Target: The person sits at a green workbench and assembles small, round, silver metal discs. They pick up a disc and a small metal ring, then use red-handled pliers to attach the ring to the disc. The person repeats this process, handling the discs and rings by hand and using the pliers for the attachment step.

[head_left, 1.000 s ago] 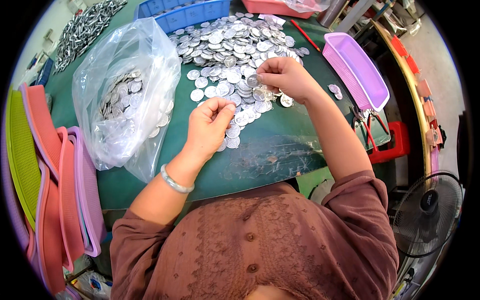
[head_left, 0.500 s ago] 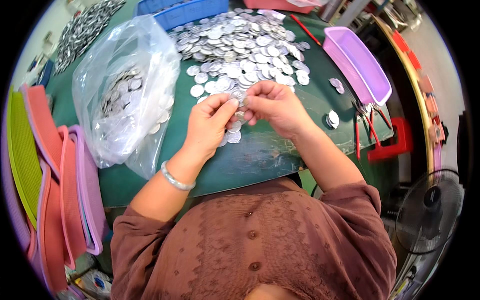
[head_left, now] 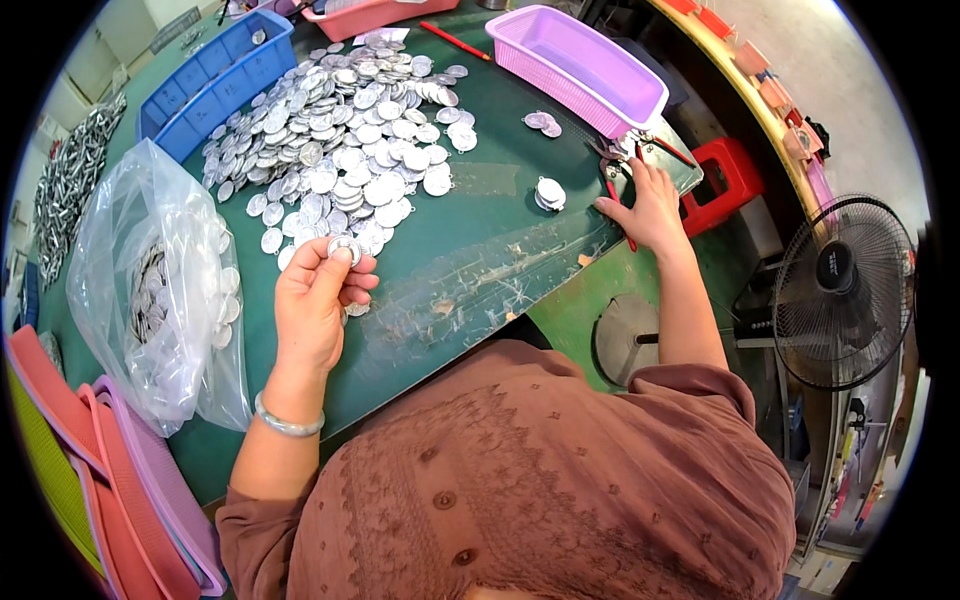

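Between thumb and fingers, my left hand (head_left: pixel 312 295) pinches a round silver metal disc (head_left: pixel 345 247), like a medal or pendant, at the near edge of a large heap of similar discs (head_left: pixel 350 140). My right hand (head_left: pixel 652 212) is over the table's right corner, thumb and fingers spread, beside red-handled pliers (head_left: pixel 609 178). Another red-handled tool (head_left: pixel 673 150) lies just beyond its fingertips. Whether the fingers touch a handle is hard to see. A short stack of discs (head_left: pixel 549 193) sits to the left of the right hand, with a few loose discs (head_left: pixel 542 123) farther back.
A clear plastic bag (head_left: pixel 185 370) holding discs stands at left, near stacked coloured baskets (head_left: pixel 140 480). A blue bin (head_left: pixel 215 85) and purple basket (head_left: pixel 575 75) stand at the back. Past the right corner are a red stool (head_left: pixel 725 185) and a fan (head_left: pixel 842 290).
My right hand has left the left hand and moved right to the pliers, its fingers opening. My left hand still pinches the disc. The view has swung to the right.
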Available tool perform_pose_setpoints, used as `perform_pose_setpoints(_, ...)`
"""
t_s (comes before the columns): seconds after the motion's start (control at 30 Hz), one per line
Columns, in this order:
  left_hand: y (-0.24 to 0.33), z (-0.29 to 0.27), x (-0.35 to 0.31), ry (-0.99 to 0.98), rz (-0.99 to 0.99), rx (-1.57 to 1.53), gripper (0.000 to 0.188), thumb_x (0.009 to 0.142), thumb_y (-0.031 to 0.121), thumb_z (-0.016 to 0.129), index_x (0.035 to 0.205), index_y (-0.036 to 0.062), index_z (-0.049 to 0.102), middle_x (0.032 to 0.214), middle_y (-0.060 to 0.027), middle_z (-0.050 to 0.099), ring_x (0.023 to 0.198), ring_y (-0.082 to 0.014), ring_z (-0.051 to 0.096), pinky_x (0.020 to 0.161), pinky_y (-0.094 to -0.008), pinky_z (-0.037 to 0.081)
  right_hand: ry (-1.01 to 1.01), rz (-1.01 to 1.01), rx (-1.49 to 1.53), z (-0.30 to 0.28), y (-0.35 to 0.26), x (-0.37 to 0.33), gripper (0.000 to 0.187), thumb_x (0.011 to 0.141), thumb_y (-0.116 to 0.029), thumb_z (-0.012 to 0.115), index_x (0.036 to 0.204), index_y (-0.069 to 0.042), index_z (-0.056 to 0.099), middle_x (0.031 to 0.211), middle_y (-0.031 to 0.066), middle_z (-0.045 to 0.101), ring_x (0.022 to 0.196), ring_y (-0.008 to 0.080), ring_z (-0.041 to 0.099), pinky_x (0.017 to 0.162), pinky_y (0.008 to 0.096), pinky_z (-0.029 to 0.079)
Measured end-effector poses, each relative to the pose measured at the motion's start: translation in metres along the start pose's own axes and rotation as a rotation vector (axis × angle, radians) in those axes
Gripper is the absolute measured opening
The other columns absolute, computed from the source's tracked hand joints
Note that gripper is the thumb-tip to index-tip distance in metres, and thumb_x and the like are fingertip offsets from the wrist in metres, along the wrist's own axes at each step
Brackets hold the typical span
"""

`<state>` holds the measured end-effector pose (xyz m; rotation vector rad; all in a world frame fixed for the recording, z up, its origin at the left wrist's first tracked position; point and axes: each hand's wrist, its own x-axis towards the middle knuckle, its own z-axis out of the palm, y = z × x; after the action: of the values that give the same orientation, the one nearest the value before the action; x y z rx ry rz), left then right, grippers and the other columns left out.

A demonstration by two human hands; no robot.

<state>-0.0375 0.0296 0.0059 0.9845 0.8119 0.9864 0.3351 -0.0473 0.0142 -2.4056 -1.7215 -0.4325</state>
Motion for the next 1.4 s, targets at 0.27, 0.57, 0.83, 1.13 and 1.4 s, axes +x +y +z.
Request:
perform_pose_setpoints(0.27,-0.002,-0.003,-0.003,-0.001,-0.061,0.021,0.01,0.083,0.012,0.053,0.086,0.0024,0.055,0.073,-0.0066,0.06,0.058,-0.0096,0.055,0.051,-0.0184,0.043,-0.069,-0.035,0.062,0.009,0.007,0.01,0.059,0.073,-0.028,0.059,0.119,0.0,0.038,0.099,0.0255,0.053,0.089,0.0403,0.052,0.079,0.0434,0.042)
perform_pose_setpoints(0.57,0.0,-0.003,-0.004,-0.025,-0.08,0.023,0.01,0.082,0.014,0.055,0.083,0.0041,0.056,0.069,-0.0039,0.06,0.056,-0.0075,0.054,0.049,-0.0174,0.041,0.084,-0.111,0.237,-0.022,-0.005,-0.007,0.041,0.078,-0.011,0.051,0.116,0.0,0.04,0.092,0.021,0.052,0.078,0.0315,0.053,0.072,0.0379,0.043)
perform_pose_setpoints(0.83,0.003,-0.002,-0.009,-0.04,-0.065,0.046,0.009,0.083,0.013,0.053,0.081,0.0052,0.054,0.066,-0.0034,0.059,0.051,-0.0077,0.053,0.046,-0.0177,0.039,-0.386,-0.312,1.069,-0.056,-0.118,-0.037,0.046,0.074,-0.012,0.062,0.114,0.001,0.042,0.089,0.0131,0.056,0.079,0.0194,0.056,0.068,0.0305,0.045)
perform_pose_setpoints(1.13,0.005,0.0,-0.009,-0.015,-0.034,0.051,0.008,0.082,0.012,0.053,0.084,0.0045,0.055,0.065,-0.0029,0.058,0.05,-0.0074,0.052,0.045,-0.0171,0.039,-0.462,-0.446,0.965,-0.051,-0.183,-0.035,0.036,0.075,-0.019,0.059,0.101,0.004,0.05,0.089,0.0202,0.055,0.08,0.0336,0.055,0.07,0.0366,0.044)
perform_pose_setpoints(1.4,0.002,-0.002,-0.008,-0.014,-0.02,0.053,0.009,0.082,0.012,0.053,0.084,0.0041,0.056,0.064,-0.0027,0.058,0.05,-0.007,0.052,0.045,-0.017,0.038,-0.526,-0.417,0.986,-0.049,-0.187,-0.034,0.03,0.076,-0.017,0.057,0.098,0.003,0.052,0.084,0.0197,0.056,0.077,0.0338,0.055,0.068,0.0364,0.043)
